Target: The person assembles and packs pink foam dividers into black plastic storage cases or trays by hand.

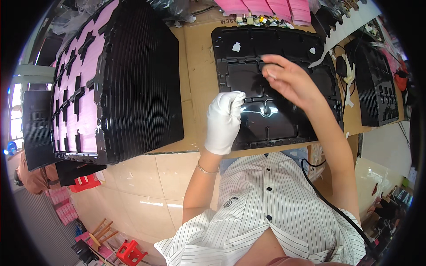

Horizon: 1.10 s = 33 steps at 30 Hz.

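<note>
My left hand (224, 119), in a white glove, is closed above the near left part of a black plastic tray (248, 126). Its fingertips are pressed together, and whatever they hold, if anything, is hidden. My bare right hand (290, 82) hovers over the middle of the tray, apart from the left one. Its fingers are half bent with a gap between them, a little blurred by motion. A small pale spot shows at its fingertips; I cannot tell whether it is a nail or a scrap. Two small white pieces (236, 47) lie on the tray's far part.
At left stands a tall stack of black trays (142, 84) with pink sheets (80, 106) in its top one. More black trays (377, 88) stand at right. Pink strips (266, 9) and small parts lie beyond the tray. A white jagged strip (344, 33) reaches over its far right corner.
</note>
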Motion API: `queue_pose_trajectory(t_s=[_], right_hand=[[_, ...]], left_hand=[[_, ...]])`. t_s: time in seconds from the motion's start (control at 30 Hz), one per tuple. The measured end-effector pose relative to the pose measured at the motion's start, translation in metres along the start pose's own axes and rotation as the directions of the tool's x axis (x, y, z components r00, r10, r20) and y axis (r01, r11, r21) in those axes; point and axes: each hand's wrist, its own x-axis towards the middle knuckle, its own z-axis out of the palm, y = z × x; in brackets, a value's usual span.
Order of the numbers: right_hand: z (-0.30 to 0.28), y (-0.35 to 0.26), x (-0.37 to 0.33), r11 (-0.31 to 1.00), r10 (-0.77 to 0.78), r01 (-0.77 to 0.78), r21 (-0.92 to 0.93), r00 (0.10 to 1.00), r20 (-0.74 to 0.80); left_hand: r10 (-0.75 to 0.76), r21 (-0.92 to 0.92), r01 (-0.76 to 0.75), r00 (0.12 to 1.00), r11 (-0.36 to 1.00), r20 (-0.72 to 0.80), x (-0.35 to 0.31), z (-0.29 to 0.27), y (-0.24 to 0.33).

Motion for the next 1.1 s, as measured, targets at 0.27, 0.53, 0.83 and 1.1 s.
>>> queue_pose_trajectory(t_s=[0.27,0.53,0.83,1.1], right_hand=[[-0.006,-0.010,0.112,0.380,-0.429,0.170,-0.909,0.903,-0.011],[0.007,-0.006,0.126,-0.013,-0.303,0.056,-0.998,0.951,0.058],[0.012,-0.016,0.130,-0.038,-0.242,0.061,-0.997,0.968,0.068],[0.001,-0.016,0.141,-0.252,-0.150,0.152,-0.956,0.969,0.194]], left_hand=[[0.124,0.123,-0.129,0.991,0.984,0.041,0.002,0.000,0.008],[0.117,0.172,-0.127,0.991,0.977,0.070,0.003,-0.004,0.007],[0.121,0.148,-0.132,0.989,0.980,0.083,0.005,-0.004,0.005],[0.168,0.132,-0.177,0.983,0.975,0.079,0.003,-0.003,0.001]])
